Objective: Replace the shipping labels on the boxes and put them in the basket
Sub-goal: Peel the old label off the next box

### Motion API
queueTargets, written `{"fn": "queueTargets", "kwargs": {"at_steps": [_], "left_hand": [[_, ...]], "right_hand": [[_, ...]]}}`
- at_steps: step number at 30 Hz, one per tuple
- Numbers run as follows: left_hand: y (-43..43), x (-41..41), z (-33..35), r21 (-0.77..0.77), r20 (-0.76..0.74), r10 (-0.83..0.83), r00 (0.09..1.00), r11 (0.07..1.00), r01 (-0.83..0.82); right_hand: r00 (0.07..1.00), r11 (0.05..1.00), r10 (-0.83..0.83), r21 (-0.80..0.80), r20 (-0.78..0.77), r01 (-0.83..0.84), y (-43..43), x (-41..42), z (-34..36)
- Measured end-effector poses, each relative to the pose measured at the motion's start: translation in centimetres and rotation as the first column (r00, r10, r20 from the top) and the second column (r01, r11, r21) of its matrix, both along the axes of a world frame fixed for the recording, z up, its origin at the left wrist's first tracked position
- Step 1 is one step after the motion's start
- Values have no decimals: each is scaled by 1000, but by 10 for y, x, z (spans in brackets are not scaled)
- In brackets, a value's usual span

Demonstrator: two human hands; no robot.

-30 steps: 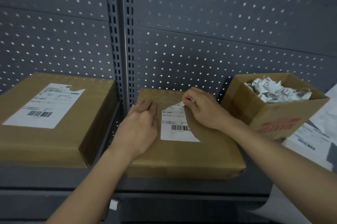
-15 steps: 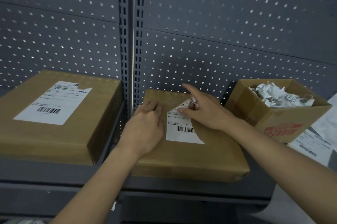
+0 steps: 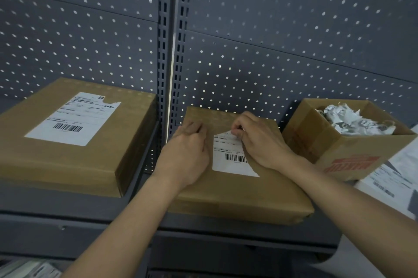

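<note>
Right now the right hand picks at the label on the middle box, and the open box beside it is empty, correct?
Not empty: the head view shows the open box holding crumpled paper. The right hand does pick at the label on the middle box.

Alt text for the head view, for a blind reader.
The right hand pinches the top edge of a shipping label on a cardboard box; the left hand rests on it. A second labelled box sits left, an open box of crumpled paper right.
</note>
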State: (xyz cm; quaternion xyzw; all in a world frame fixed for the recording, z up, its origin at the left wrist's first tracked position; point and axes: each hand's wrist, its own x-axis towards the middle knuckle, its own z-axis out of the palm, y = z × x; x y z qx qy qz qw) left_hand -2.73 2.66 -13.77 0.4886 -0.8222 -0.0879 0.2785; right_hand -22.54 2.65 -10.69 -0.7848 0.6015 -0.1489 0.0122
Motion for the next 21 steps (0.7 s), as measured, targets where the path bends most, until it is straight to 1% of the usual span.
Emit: {"fn": "queueTargets", "kwargs": {"at_steps": [3, 7, 10, 13, 17, 21], "left_hand": [[0, 0, 0, -6, -9, 13, 1000, 1000, -13], [1, 0, 2, 2, -9, 10, 1000, 1000, -10], [1, 0, 3, 3, -2, 4, 1000, 1000, -4], [-1, 1, 1, 14, 5, -2, 1000, 1000, 2], [0, 2, 0, 8, 25, -8, 1000, 1000, 8], [-1, 2, 2, 16, 27, -4, 1000, 1000, 4]], "right_hand": [[999, 1000, 6, 6, 39, -6, 3, 1, 2], [990, 999, 32, 4, 134, -33, 5, 0, 1], [986, 998, 52, -50, 156, -45, 7, -1, -1], [972, 991, 91, -111, 216, -68, 10, -1, -2], [961, 983, 136, -154, 241, -101, 13, -3, -5], [963, 991, 110, -105, 246, -86, 11, -3, 0]]}}
